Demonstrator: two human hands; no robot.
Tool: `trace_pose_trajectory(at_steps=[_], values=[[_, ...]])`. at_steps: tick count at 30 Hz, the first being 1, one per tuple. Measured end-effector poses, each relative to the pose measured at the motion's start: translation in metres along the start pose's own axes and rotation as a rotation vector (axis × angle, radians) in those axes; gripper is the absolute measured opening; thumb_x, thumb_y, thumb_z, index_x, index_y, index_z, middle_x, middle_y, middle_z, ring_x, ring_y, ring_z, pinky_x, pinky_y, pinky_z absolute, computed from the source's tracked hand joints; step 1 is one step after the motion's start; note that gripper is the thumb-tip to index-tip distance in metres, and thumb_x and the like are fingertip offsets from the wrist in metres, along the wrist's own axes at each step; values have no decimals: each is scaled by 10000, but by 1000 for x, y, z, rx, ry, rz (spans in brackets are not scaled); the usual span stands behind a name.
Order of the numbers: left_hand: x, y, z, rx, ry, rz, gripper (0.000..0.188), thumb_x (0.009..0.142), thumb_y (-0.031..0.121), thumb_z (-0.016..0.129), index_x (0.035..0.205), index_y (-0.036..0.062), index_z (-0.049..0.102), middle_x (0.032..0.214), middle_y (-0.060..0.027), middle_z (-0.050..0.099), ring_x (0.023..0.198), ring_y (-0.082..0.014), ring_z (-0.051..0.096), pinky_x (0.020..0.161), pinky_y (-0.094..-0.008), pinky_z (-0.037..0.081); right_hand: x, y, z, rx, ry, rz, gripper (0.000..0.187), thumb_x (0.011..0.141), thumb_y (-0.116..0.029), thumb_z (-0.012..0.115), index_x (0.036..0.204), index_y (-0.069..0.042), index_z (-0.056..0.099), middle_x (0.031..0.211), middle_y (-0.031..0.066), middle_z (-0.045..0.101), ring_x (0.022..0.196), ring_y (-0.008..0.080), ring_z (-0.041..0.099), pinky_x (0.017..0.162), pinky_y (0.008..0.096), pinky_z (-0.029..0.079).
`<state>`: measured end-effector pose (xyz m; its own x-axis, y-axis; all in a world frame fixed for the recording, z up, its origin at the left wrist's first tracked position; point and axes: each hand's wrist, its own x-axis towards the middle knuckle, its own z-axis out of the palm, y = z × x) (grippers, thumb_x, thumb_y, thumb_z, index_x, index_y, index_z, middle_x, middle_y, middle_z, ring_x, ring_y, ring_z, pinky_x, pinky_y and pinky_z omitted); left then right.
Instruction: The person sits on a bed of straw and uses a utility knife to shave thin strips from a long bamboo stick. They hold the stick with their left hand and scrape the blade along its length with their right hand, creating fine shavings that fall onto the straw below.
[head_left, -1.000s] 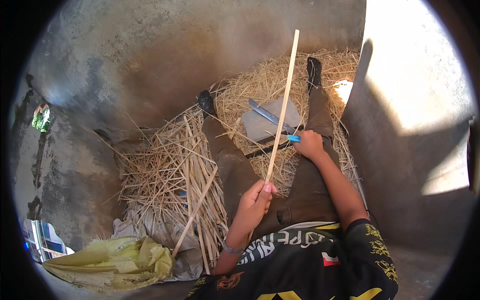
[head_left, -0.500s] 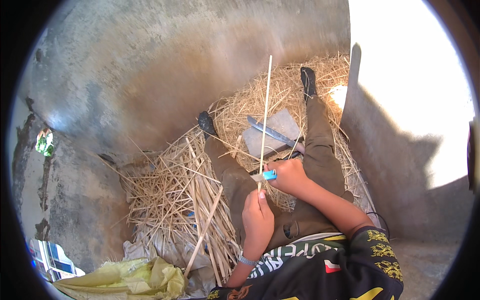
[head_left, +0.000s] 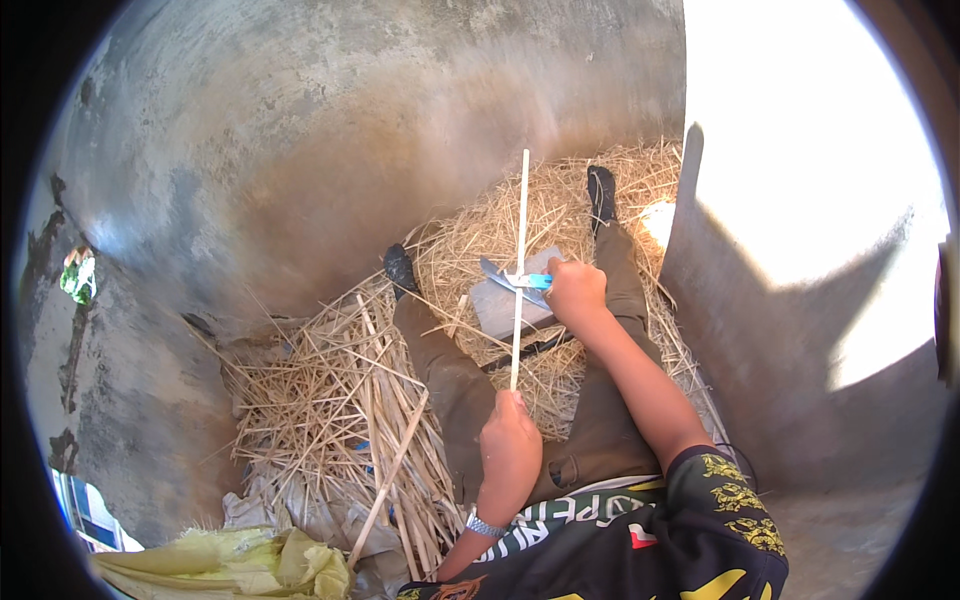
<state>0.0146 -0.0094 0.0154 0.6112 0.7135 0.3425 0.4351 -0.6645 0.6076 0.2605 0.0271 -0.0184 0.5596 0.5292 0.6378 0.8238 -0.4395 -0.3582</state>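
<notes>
Left hand (head_left: 511,448) grasps the stick (head_left: 522,205) at its lower end; right hand (head_left: 578,294) clasps a knife (head_left: 539,281) (blue-handled) at the stick's middle.

The concrete floor (head_left: 830,535) shows grey at the lower right. Farther forward, a thick layer of pale straw-like shavings (head_left: 460,225) covers it, reaching up to the wall. On the shavings lies a grey block (head_left: 500,312), tilted to the view, with a wide blade (head_left: 492,269) resting across its top. A dark narrow strip (head_left: 543,347) lies just nearer. To the left, long dry sticks (head_left: 320,400) heap up in a crisscross pile, partly over a whitish sheet (head_left: 245,510). A crumpled yellow sack (head_left: 230,565) lies nearest, at the lower left.
</notes>
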Motion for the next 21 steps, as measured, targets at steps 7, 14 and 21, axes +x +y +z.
trace_pose_trajectory(at_steps=[7, 14, 21], values=[[-27, 23, -26, -396, -307, -82, 151, 1029, 139, 480, 1025, 14, 565, 715, -257, 606, 708, -484, 613, 601, -507, 478, 125, 81, -62, -213, 77, 679, 272, 918, -241, 574, 882, -37, 751, 896, 209, 733, 872, 384, 728, 757, 496, 575], [-5, 5, -30, -575, -255, -164, 283, 1072, 224, 450, 959, 6, 590, 589, -86, 469, 524, -133, 461, 524, -326, 398, 97, 42, -117, 97, 69, 196, 338, 899, -343, 619, 755, -43, 675, 591, 175, 597, 571, 362, 617, 606, 454, 499], [7, 15, -4, -527, -180, -85, 268, 1055, 225, 478, 940, -2, 563, 614, -176, 535, 552, -324, 596, 539, -391, 432, -31, -1, -97, 59, -252, -260, 136, 790, -207, 707, 719, -113, 639, 580, 115, 613, 531, 320, 636, 496, 437, 492]])
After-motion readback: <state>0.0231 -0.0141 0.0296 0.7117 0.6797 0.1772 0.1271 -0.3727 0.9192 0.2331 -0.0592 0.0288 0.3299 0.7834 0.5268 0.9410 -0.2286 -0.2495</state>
